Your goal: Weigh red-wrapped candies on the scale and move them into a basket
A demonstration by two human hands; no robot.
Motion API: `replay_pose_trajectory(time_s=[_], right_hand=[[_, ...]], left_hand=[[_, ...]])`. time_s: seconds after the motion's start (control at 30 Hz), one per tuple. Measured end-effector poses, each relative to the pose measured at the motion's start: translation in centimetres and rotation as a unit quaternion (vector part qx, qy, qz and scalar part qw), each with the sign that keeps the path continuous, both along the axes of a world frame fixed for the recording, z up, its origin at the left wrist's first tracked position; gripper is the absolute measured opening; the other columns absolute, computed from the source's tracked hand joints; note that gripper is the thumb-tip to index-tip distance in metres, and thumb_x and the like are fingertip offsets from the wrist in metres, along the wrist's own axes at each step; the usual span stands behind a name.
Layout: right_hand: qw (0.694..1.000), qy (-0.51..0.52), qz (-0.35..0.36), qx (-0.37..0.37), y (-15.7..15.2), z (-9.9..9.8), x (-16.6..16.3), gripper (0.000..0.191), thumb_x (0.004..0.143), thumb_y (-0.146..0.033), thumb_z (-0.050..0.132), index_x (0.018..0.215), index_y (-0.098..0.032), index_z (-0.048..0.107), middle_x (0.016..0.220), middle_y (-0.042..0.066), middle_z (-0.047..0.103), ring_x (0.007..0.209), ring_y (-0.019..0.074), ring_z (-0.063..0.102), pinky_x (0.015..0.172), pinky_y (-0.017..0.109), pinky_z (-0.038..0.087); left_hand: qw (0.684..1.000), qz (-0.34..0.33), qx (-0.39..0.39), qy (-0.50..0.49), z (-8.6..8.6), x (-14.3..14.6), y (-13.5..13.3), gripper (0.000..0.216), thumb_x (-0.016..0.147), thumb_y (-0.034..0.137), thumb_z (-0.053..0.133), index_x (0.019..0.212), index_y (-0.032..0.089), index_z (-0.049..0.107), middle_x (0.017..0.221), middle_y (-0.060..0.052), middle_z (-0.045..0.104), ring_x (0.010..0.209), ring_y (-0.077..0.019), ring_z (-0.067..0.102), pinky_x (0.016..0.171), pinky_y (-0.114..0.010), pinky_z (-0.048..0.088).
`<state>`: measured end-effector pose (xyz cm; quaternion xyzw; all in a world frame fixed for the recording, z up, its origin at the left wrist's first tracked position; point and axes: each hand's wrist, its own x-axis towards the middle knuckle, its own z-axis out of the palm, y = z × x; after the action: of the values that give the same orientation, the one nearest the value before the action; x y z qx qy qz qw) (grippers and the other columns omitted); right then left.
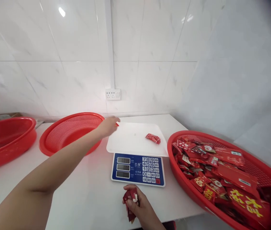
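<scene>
My left hand (pixel 109 126) reaches over the left edge of the white weighing plate (pixel 130 145) of a scale. Its fingers are closed, and a small red corner of a packet (pixel 117 124) sticks out from under them. One red snack packet (pixel 153 138) lies on the right part of the plate. Below the scale's blue keypad panel (pixel 137 170), my right hand (pixel 141 207) is closed around some crumpled red snack packets (pixel 130 203); how many, I cannot tell.
To the right, a red basket (pixel 173 159) is heaped with red packets, close against the scale. A red mesh basket (pixel 54 134) stands behind my left forearm. Farther left is another red basket (pixel 27 140) with a few packets inside. A tiled wall with a socket (pixel 113 94) rises behind the table.
</scene>
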<state>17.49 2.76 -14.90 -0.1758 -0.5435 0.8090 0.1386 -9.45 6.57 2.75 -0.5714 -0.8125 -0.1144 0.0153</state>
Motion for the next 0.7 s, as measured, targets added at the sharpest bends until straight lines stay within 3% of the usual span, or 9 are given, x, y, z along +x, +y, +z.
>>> replay_pose_trajectory(time_s=[0.2,0.3,0.37,0.5,0.6,0.7], right_hand=[[1.000,-0.001,0.011,0.007,0.0,0.1,0.1,0.058,0.070,-0.059,0.066,0.110,-0.019,0.050,0.079,0.000,0.056,0.049,0.0062,0.046,0.041,0.019,0.037],[1.000,-0.002,0.011,0.006,0.0,0.1,0.1,0.059,0.070,-0.059,0.066,0.110,-0.019,0.050,0.079,0.000,0.057,0.049,0.0063,0.046,0.041,0.019,0.037],[1.000,-0.002,0.008,0.003,0.0,0.3,0.1,0.059,0.069,-0.059,0.067,0.109,-0.019,0.050,0.079,0.000,0.057,0.050,0.0063,0.046,0.042,0.019,0.037],[1.000,-0.004,0.010,-0.003,0.0,0.7,0.0,0.056,0.067,-0.058,0.069,0.105,-0.020,0.052,0.079,0.000,0.057,0.053,0.0080,0.048,0.045,0.020,0.038],[1.000,0.004,0.006,0.005,0.1,0.8,0.0,0.055,0.067,-0.057,0.070,0.104,-0.020,0.054,0.079,0.000,0.058,0.061,0.0110,0.052,0.053,0.024,0.041],[1.000,0.014,-0.009,0.010,0.1,0.8,0.0,0.054,0.068,-0.056,0.070,0.104,-0.020,0.054,0.080,0.001,0.060,0.070,0.0133,0.055,0.062,0.027,0.041]], left_hand=[[0.987,0.155,-0.041,0.002,-1.0,-7.8,-5.4,0.032,0.087,0.032,0.054,0.115,0.017,0.054,0.117,-0.008,0.057,0.098,-0.0208,0.059,0.082,-0.041,0.050],[0.983,0.178,-0.052,-0.007,-1.9,-8.9,-6.5,0.034,0.087,0.033,0.055,0.115,0.015,0.054,0.114,-0.007,0.058,0.096,-0.0217,0.060,0.080,-0.041,0.051],[0.985,0.169,-0.037,-0.005,-2.0,-8.6,-5.8,0.032,0.087,0.033,0.054,0.114,0.016,0.055,0.115,-0.007,0.058,0.096,-0.0206,0.060,0.080,-0.041,0.051],[0.998,0.060,0.021,0.002,-1.6,-4.3,-1.3,0.030,0.089,0.033,0.052,0.115,0.019,0.055,0.119,-0.008,0.056,0.100,-0.0202,0.058,0.085,-0.042,0.049],[0.995,-0.096,0.023,-0.006,-1.7,1.5,3.0,0.032,0.088,0.032,0.053,0.117,0.018,0.054,0.123,-0.009,0.055,0.107,-0.0227,0.055,0.090,-0.046,0.046],[0.972,-0.236,-0.006,-0.014,-2.6,7.1,6.7,0.033,0.088,0.030,0.053,0.119,0.018,0.053,0.126,-0.009,0.053,0.111,-0.0235,0.053,0.093,-0.048,0.044]])
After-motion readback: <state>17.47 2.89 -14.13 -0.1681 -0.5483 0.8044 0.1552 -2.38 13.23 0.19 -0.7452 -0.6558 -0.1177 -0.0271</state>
